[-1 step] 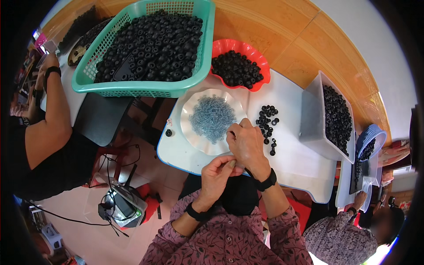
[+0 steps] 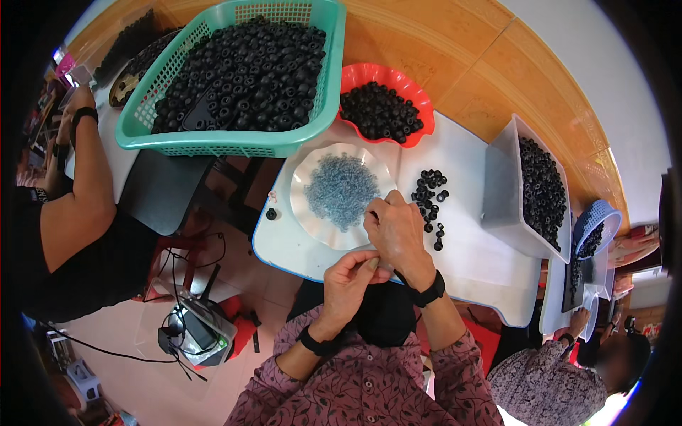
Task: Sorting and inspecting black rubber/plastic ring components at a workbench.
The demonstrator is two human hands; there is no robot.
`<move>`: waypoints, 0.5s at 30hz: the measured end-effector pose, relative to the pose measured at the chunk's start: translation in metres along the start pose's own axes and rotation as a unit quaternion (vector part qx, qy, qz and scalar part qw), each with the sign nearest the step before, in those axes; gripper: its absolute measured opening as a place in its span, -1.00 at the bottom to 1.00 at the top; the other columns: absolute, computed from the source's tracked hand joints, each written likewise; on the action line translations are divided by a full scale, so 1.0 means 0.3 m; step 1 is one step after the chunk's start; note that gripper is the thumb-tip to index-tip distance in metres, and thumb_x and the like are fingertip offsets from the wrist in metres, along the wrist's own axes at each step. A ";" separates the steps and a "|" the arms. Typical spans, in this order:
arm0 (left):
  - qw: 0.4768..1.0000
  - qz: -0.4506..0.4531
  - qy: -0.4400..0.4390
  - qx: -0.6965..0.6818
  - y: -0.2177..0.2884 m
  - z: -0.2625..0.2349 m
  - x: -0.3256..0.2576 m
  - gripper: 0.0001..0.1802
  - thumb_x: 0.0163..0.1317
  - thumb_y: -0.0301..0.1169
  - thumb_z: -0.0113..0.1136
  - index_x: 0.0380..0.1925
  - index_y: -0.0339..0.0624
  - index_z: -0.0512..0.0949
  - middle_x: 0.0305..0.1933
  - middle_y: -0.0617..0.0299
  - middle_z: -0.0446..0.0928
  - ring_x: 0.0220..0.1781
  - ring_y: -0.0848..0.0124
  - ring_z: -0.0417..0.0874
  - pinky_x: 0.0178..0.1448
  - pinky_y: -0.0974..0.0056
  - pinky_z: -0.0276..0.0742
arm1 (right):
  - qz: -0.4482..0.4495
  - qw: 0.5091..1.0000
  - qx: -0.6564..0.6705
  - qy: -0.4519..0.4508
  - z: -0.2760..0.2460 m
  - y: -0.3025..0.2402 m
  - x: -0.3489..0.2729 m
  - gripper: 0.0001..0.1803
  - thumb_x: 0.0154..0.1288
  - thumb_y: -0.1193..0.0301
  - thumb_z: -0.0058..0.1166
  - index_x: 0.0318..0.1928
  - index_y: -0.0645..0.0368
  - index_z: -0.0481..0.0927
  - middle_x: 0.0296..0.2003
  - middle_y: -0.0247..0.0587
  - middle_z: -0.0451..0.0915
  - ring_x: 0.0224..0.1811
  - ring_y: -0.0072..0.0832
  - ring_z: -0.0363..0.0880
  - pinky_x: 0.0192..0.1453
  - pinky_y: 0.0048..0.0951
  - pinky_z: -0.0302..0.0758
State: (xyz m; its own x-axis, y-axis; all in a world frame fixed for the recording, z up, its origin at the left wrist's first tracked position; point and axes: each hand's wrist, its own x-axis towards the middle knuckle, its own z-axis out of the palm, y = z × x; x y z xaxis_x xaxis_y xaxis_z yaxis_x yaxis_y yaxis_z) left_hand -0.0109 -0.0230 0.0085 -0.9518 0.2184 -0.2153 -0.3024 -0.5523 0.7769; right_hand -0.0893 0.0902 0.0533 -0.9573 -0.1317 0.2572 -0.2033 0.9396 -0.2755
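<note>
Over the near edge of the white table, my left hand [image 2: 348, 284] is closed in a pinch, thumb against fingers. Whatever sits between its fingertips is too small to make out. Just above and to the right, my right hand [image 2: 399, 231] has its fingers curled together at the right rim of a scalloped white plate [image 2: 305, 220]. Its fingertips are partly hidden, so their contents cannot be told. On that plate lies a heap of small clear bluish pieces [image 2: 342, 188]. Loose black ring-shaped parts [image 2: 426, 195] are scattered right of my right hand.
A green basket [image 2: 234, 142] full of black round parts stands at the back left, beside a red bowl [image 2: 423, 135] of smaller ones. At right is a clear bin [image 2: 501, 192] of black rings. Co-workers sit on both sides; cables [image 2: 177, 319] hang at lower left.
</note>
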 end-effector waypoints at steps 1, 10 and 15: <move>1.000 0.001 -0.002 0.000 -0.002 0.001 0.000 -0.78 0.38 -0.52 0.03 -0.05 -0.45 0.50 -0.25 0.06 0.64 -0.23 0.38 0.71 -0.07 0.33 0.68 | -0.006 1.000 -0.003 -0.002 -0.001 0.008 -0.002 -0.93 0.09 0.43 0.16 -0.43 0.15 0.61 -0.44 -0.11 0.50 -0.51 -0.15 0.48 -0.32 -0.20 0.38; 1.000 -0.007 -0.013 -0.007 -0.007 -0.011 0.002 -0.78 0.39 -0.51 0.03 -0.04 -0.42 0.50 -0.21 0.10 0.61 -0.20 0.38 0.70 -0.06 0.33 0.68 | 0.040 0.994 0.089 -0.038 -0.058 0.056 -0.081 -0.87 0.23 0.42 0.06 -0.30 0.25 0.53 -0.31 0.01 0.49 -0.25 -0.08 0.48 -0.15 -0.14 0.36; 1.000 0.009 -0.010 -0.006 -0.016 -0.010 0.006 -0.77 0.38 -0.50 0.05 -0.04 -0.42 0.50 -0.21 0.08 0.61 -0.23 0.36 0.71 -0.07 0.31 0.69 | 0.066 0.986 0.150 -0.043 -0.046 0.082 -0.109 -0.84 0.29 0.41 0.02 -0.25 0.28 0.49 -0.26 0.04 0.49 -0.23 0.01 0.48 -0.08 -0.09 0.38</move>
State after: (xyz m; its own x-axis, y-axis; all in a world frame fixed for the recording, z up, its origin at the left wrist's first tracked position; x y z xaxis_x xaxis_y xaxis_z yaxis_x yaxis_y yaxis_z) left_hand -0.0114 -0.0224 0.0025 -0.9561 0.2236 -0.1893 -0.2855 -0.5665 0.7730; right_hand -0.0601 0.1219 0.0510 -0.9908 -0.0533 0.1245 -0.1150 0.8167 -0.5655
